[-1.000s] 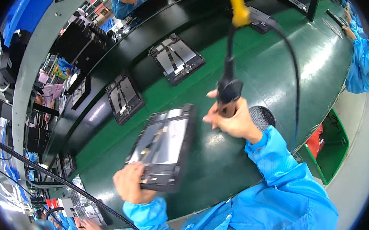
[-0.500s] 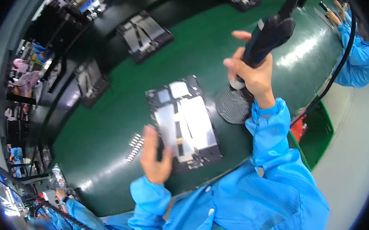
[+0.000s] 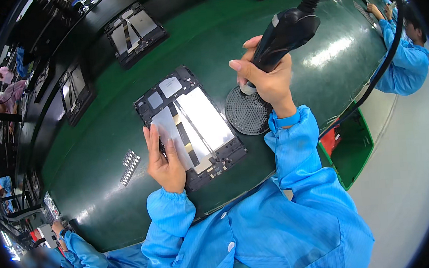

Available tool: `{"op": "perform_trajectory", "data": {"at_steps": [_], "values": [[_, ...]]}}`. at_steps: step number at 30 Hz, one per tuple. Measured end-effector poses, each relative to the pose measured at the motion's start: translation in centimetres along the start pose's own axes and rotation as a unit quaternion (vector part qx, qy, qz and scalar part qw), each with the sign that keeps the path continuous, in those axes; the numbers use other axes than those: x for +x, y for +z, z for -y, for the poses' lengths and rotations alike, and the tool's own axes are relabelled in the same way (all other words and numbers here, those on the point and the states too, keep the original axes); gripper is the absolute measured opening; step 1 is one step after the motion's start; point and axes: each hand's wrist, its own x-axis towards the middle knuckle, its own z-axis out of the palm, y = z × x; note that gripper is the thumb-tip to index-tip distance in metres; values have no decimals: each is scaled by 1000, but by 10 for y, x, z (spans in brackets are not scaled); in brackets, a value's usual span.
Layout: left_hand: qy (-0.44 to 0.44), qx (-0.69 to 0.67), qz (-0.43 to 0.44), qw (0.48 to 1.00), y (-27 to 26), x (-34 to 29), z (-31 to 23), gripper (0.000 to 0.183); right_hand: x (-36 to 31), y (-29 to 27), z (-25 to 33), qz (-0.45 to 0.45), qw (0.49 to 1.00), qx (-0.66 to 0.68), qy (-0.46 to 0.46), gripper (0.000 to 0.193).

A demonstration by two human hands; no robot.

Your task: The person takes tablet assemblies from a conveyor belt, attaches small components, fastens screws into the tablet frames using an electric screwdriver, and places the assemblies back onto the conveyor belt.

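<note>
An opened tablet (image 3: 204, 122) with black edges and silver battery panels lies on the green bench. My left hand (image 3: 166, 162) is at its left edge, fingers stretched out and thumb apart, holding nothing. My right hand (image 3: 270, 80) is closed round a black corded electric screwdriver (image 3: 282, 35), fingers wrapped about the handle. Its pale lower end is over the edge of a round dark plate full of small holes (image 3: 245, 113). That plate lies just right of the tablet; whether the tip touches it cannot be made out.
Left of the tablet lies a small strip of metallic parts (image 3: 130, 167). More opened tablets (image 3: 135, 34) line the bench's far side. A green bin (image 3: 357, 149) with something red stands off the right edge. Co-workers in blue (image 3: 404, 66) sit at right and lower left.
The view has shifted, so the tablet appears further left and higher. My left hand has come in against the tablet's left edge. My right hand keeps the screwdriver over the round plate.
</note>
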Motion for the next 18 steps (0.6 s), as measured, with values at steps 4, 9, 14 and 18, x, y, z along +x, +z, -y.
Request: {"op": "perform_trajectory", "data": {"at_steps": [4, 9, 14, 18], "values": [[21, 57, -2, 998, 3, 3, -1, 34, 2, 0, -7, 4, 1000, 3, 3, 32], [80, 145, -44, 985, 1, 3, -2, 14, 5, 0, -10, 5, 1000, -16, 19, 30], [-29, 46, -85, 995, -6, 6, -7, 21, 5, -5, -16, 12, 999, -25, 22, 31], [-42, 48, -93, 994, -28, 8, -13, 16, 6, 0, -18, 17, 999, -22, 33, 32]]}}
